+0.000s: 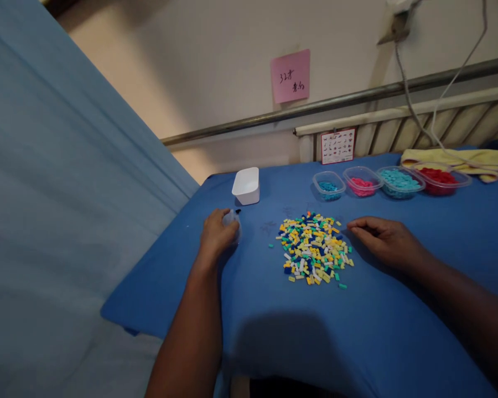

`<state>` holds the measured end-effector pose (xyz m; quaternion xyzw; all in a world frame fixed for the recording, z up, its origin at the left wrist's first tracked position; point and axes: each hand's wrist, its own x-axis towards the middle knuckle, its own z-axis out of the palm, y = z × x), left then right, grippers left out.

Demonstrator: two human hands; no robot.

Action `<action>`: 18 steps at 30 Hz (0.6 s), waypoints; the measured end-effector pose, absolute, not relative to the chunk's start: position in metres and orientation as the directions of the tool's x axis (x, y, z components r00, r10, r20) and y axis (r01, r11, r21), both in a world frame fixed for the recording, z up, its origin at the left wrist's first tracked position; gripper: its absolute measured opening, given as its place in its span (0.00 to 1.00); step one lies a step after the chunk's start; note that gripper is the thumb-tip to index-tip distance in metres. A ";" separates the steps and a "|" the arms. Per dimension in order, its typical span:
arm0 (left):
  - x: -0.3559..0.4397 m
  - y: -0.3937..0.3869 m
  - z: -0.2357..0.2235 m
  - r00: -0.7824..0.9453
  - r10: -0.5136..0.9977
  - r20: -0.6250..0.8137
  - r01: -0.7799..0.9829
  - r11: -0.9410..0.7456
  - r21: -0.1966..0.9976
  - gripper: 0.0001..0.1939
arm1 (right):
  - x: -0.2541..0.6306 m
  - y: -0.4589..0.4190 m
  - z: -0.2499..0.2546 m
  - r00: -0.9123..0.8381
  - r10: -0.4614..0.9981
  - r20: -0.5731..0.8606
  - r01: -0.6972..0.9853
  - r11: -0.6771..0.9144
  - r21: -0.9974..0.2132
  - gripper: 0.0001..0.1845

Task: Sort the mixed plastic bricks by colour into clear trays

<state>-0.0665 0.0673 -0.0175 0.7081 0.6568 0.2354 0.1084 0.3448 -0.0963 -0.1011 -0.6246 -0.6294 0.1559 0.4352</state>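
My left hand [219,235] is closed around the rim of a small clear plastic container [237,235] on the blue-covered table. Its contents are hidden by the hand. To the right lies a loose pile of small toy bricks [315,249] in yellow, green, white, dark blue and orange. My right hand [382,237] is just right of the pile, with thumb and index finger pinched together. Whether a brick is between those fingertips is too small to tell. A small black piece [238,211] lies just beyond my left hand.
Beyond my left hand stands a white plastic tub [247,188]. Along the back right are clear tubs of blue [329,188], pink [362,186], turquoise [400,181] and red pieces [440,179], near a yellow cloth [460,158]. A picture card [337,146] leans at the wall; a curtain [66,166] hangs left.
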 end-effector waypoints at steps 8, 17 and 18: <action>-0.065 0.065 -0.009 -0.142 0.956 0.257 0.728 -0.075 0.681 0.25 | 0.345 -0.098 -0.101 0.160 0.932 0.325 0.642 0.152 -0.752 0.17; -0.052 0.057 -0.003 0.016 0.955 0.296 0.546 -0.256 0.798 0.37 | 0.335 -0.102 -0.087 0.183 0.910 0.373 0.605 0.195 -0.772 0.15; -0.044 0.051 -0.005 0.104 0.948 0.302 0.510 -0.311 0.802 0.39 | 0.330 -0.104 -0.081 0.182 0.903 0.389 0.591 0.215 -0.777 0.14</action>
